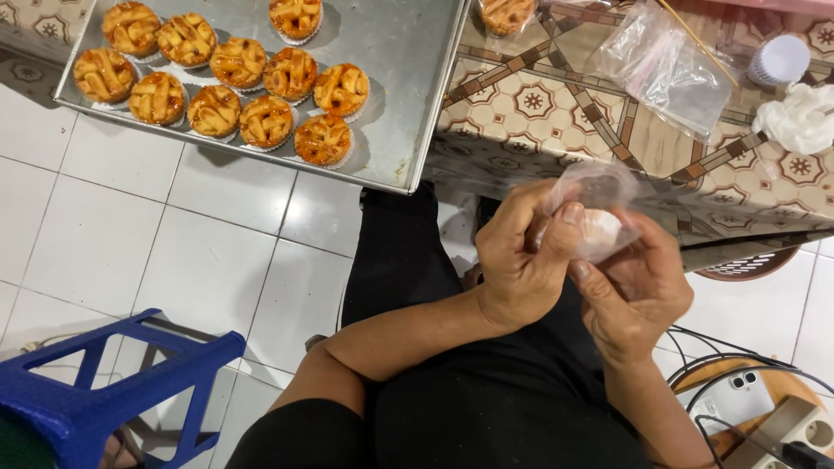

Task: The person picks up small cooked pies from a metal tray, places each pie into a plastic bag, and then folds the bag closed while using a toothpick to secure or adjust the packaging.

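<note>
My left hand [521, 256] and my right hand [634, 287] meet in front of my lap, both gripping a small clear plastic bag [599, 193]. Inside the bag sits one tart in a white paper cup [601, 227], partly hidden by my fingers. My left thumb presses on the bag from the left; my right fingers hold it from below and the right.
A metal tray [400, 78] with several lattice-topped tarts [265, 120] sits at upper left. A patterned table [556, 113] carries clear bags [669, 65], stacked white paper cups [780, 59], crumpled plastic [799, 117] and another tart [506, 13]. A blue stool [95, 391] stands lower left; a power strip and phone [764, 417] lower right.
</note>
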